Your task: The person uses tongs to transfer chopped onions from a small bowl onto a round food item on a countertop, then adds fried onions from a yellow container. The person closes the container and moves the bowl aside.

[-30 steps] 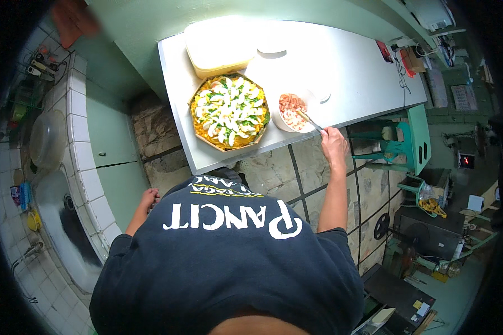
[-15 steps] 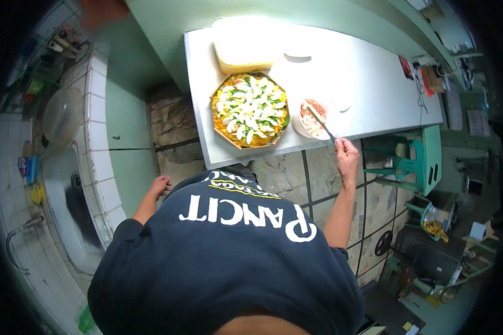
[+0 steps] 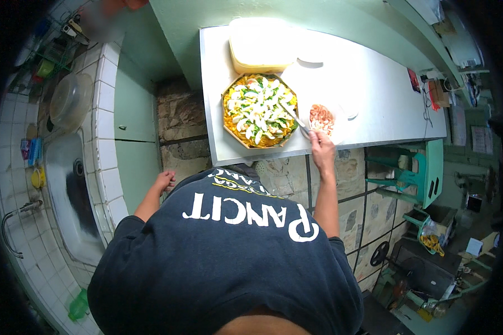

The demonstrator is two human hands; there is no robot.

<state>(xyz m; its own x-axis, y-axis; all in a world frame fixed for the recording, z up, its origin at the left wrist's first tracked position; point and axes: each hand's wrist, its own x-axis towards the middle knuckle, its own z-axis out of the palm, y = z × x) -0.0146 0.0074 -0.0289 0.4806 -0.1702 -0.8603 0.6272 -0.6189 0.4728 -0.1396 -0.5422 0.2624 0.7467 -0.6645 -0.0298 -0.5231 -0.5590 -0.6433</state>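
The right hand point(image 3: 322, 148) was wrapped around tongs point(image 3: 297, 119), whose tips were at the noodles point(image 3: 234, 128) (yellow, strewn with white slices point(image 3: 257, 118) and greens point(image 3: 288, 134)) in an octagonal tray point(image 3: 267, 147) on the white table point(image 3: 374, 95).

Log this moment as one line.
Right hand: gripping slim grey utensil, tip at yellow food topped with white slices in octagonal brown tray | Left hand: curled, contents unclear | Round white tub of pink pieces: right of tray
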